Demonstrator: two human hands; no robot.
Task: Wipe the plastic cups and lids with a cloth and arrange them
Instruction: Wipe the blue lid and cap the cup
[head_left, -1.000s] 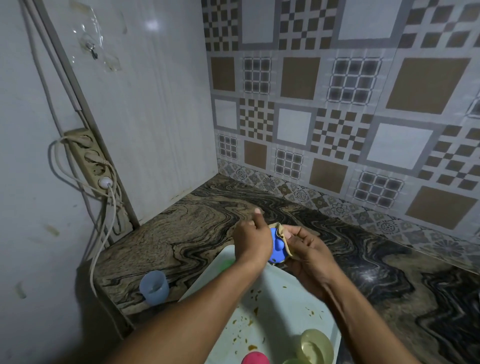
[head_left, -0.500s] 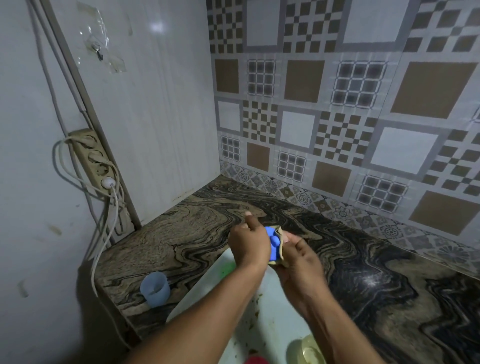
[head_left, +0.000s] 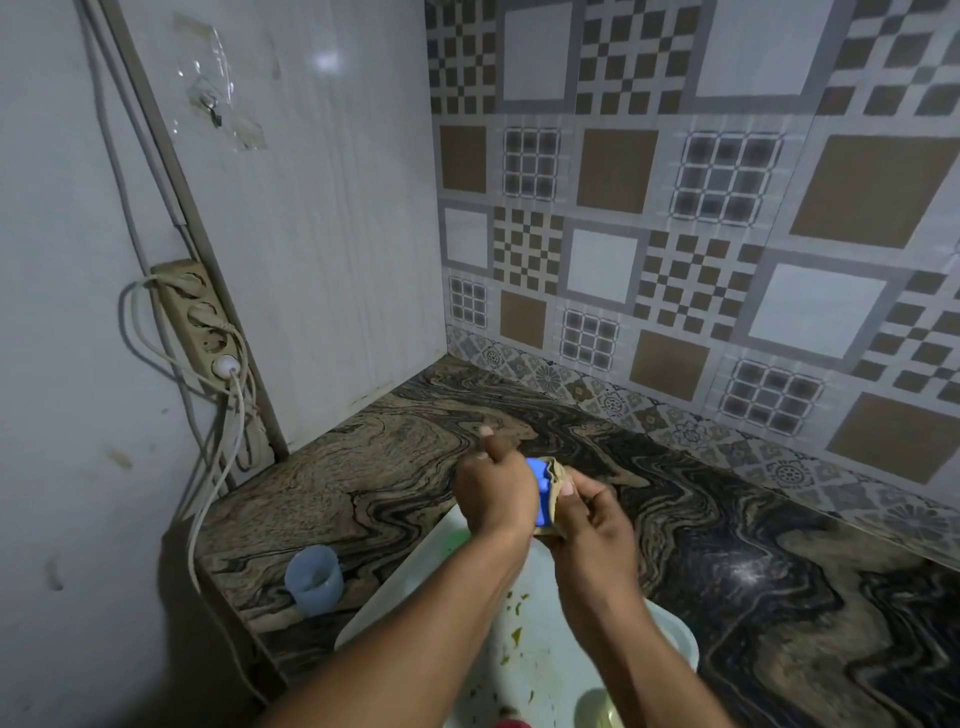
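Note:
My left hand (head_left: 493, 493) grips a bright blue plastic lid (head_left: 540, 488) above the counter, with the thumb sticking up. My right hand (head_left: 592, 514) presses a beige cloth (head_left: 558, 475) against the lid's far side. Most of the lid is hidden between the two hands. A pale blue plastic cup (head_left: 314, 579) stands upright on the counter at the left, near the front edge. Below my arms lies a pale tray (head_left: 540, 670) with food specks. A yellowish cup (head_left: 602, 712) and a pink cup (head_left: 511, 723) show at its bottom edge. Something green (head_left: 457, 540) peeks out under my left wrist.
The marbled brown-and-black counter (head_left: 753, 561) runs into a corner of patterned tiles. A power strip (head_left: 200, 322) with white cables hangs on the left wall, and the cables trail down past the counter's left edge.
The view has tilted up a little, so the tray's cups sit lower in frame. Both hands stay on the blue lid, with the cloth shifted slightly around it.

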